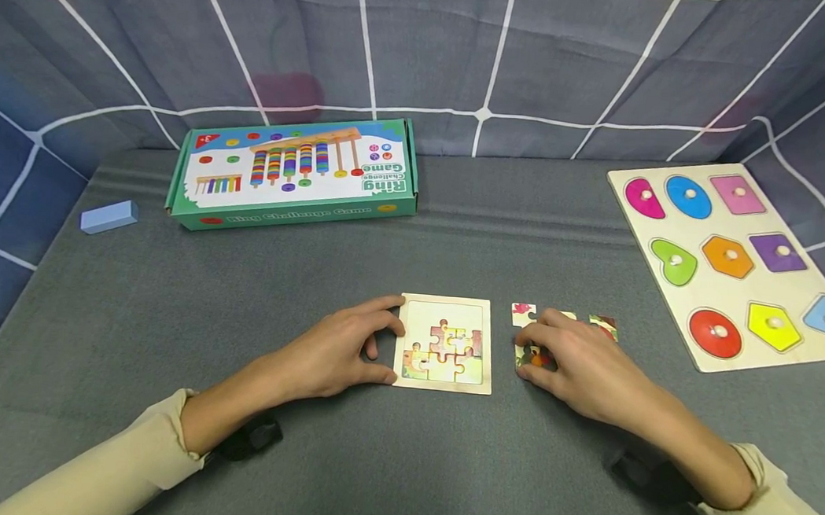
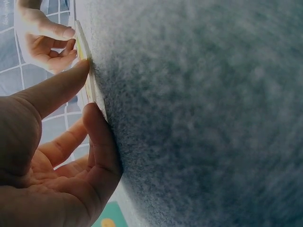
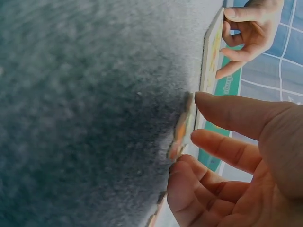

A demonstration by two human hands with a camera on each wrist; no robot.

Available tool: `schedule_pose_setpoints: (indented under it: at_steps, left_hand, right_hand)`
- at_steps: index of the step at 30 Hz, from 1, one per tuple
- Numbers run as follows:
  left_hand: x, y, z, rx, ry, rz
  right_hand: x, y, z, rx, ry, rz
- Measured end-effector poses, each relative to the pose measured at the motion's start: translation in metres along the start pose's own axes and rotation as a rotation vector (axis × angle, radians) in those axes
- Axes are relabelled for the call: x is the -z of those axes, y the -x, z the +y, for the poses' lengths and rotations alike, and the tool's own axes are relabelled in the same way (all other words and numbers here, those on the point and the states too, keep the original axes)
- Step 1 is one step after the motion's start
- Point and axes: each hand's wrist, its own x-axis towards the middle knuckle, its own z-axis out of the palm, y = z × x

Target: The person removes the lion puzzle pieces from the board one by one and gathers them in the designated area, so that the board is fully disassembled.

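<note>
Surface: grey cloth-covered table (image 1: 442, 472), lightly creased beyond both hands. Surround: blue-grey curtain (image 1: 425, 46) with white grid lines, standing behind the table and closing in at either side; we note a dim reddish patch on it, beyond the left hand (image 1: 339, 347).

Left hand: thumb and fingers apart, tips set against the left edge of a wooden jigsaw tray (image 1: 443, 385). The tray lies flat between the hands.

Right hand (image 1: 584, 369): bent over loose jigsaw pieces (image 1: 521, 310), just right of the tray; thumb and fingertips stand apart at one piece. Whether they clamp it, we cannot tell.

Beyond the left hand: Ring Challenge Game box (image 1: 297, 176), green-edged; farther left, a pale blue block (image 1: 108, 218). Beyond and right of the right hand: knobbed shape board (image 1: 694, 297), nine coloured shapes.

Hidden or cut off: pieces partly covered by the right hand, so we give no count; beige sleeves (image 1: 98, 459) cropped by the lower border; the shape board's right corner clipped. Hard to make out: whether the pale picture in the tray is printed or pieced. Both wrist views show the tray nearly edge-on, the cloth blurred.
</note>
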Motion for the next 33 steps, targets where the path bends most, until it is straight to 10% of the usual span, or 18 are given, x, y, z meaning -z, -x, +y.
schedule_pose_setpoints:
  at_steps: [11,33]
  left_hand:
    - [0.001,0.001,0.000,0.014,0.010,-0.012]
    - [0.001,-0.001,0.001,0.031,0.014,-0.029]
  right_hand:
    - [0.004,-0.010,-0.019,0.069,-0.053,0.052]
    - [-0.017,-0.067,-0.053,0.051,-0.139,-0.182]
